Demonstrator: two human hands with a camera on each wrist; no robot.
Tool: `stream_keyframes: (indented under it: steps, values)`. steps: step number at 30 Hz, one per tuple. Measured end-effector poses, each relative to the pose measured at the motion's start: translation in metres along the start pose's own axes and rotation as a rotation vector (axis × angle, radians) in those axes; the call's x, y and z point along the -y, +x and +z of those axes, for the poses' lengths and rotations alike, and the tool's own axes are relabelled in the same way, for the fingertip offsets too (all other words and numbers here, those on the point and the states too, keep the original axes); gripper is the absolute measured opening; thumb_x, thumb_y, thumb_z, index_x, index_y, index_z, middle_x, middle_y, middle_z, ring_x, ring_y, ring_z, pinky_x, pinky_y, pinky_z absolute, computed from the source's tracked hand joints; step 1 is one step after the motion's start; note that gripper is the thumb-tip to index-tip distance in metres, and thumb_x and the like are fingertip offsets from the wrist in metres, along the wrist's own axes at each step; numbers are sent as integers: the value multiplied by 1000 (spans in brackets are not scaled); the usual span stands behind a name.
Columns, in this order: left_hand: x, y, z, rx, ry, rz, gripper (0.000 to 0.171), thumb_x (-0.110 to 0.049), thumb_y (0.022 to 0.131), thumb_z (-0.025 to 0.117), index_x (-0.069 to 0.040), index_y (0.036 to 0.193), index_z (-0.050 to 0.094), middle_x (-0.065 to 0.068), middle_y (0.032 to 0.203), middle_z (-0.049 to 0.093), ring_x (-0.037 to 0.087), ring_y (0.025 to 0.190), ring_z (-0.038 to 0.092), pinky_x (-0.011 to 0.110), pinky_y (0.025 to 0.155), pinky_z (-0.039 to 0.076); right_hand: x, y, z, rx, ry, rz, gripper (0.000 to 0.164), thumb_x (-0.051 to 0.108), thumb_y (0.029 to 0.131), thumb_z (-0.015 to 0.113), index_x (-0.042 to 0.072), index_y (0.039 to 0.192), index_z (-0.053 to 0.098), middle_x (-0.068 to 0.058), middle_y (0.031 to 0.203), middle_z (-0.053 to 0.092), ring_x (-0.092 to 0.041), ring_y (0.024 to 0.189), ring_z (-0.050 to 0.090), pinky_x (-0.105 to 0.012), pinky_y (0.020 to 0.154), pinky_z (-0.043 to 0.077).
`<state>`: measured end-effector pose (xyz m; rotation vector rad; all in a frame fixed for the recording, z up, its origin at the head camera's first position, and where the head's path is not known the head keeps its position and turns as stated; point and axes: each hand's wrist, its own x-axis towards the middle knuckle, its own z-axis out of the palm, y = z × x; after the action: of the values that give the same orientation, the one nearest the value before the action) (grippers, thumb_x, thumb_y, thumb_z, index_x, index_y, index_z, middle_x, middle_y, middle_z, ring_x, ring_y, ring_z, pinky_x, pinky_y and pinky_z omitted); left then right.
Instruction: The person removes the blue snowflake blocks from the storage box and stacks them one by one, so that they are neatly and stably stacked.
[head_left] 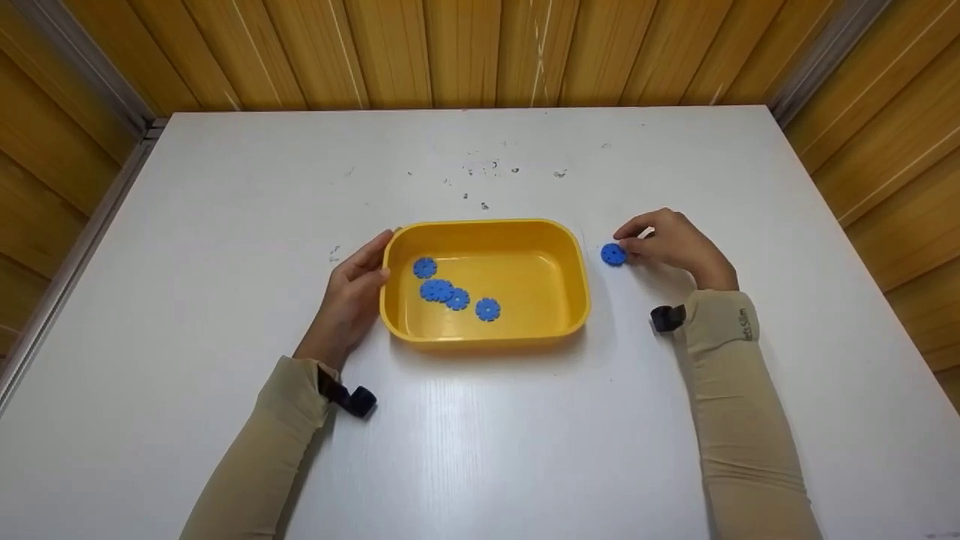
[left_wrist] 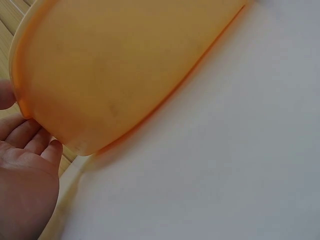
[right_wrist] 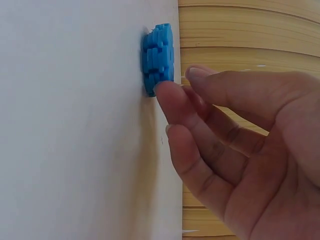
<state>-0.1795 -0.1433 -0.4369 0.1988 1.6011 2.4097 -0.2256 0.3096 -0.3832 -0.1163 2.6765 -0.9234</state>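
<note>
Tray gripped by left hand, while right hand, loosely curved, touches stacked blue discs, seemingly for pick-up, next needing a pinch.

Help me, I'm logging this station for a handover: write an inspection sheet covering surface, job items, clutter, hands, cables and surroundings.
Surface: white table, scattered dark marks beyond the tub.
Job items: yellow tub holding blue notched discs, some overlapping; a stack of blue discs on the table, right of the tub.
Clutter: nothing seen.
Hands: left hand holds the tub's left end; right hand has fingertips at the stack's edge, with no clear grip on it.
Cables: nothing seen.
Surroundings: wood-look panels behind and at both sides, with metal framing at the corners.
</note>
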Motion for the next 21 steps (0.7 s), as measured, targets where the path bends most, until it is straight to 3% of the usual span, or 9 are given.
stream_keyframes:
  steps: [6,12,16,21]
  values:
    - [-1,1,3,1,3,-10,61,4,100,47,-5,159,33,5,167,34,18,154,34,25,118,40,-1,-3,-3,-11,-4,11,31,22,100,63,2,122,72,-18,115,71,-15,83,61,-20,77,47]
    - [-1,2,3,-7,11,-6,62,6,100,46,-3,160,30,7,168,32,19,155,32,26,121,37,2,-5,-6,-42,29,0,33,23,100,64,1,123,72,-19,116,70,-14,82,64,-14,72,48]
    - [0,1,2,-9,33,-3,62,5,100,45,-3,160,29,8,169,30,21,156,30,29,123,35,6,-6,-6,-56,36,-4,34,23,100,63,1,125,70,-20,119,69,-19,90,67,-10,73,49]
    - [-1,0,1,-6,37,-2,62,5,100,45,-4,160,30,8,169,30,20,156,30,29,123,34,15,-8,-8,-76,12,-10,34,21,101,61,3,128,69,-21,124,68,-29,105,64,-21,87,53]
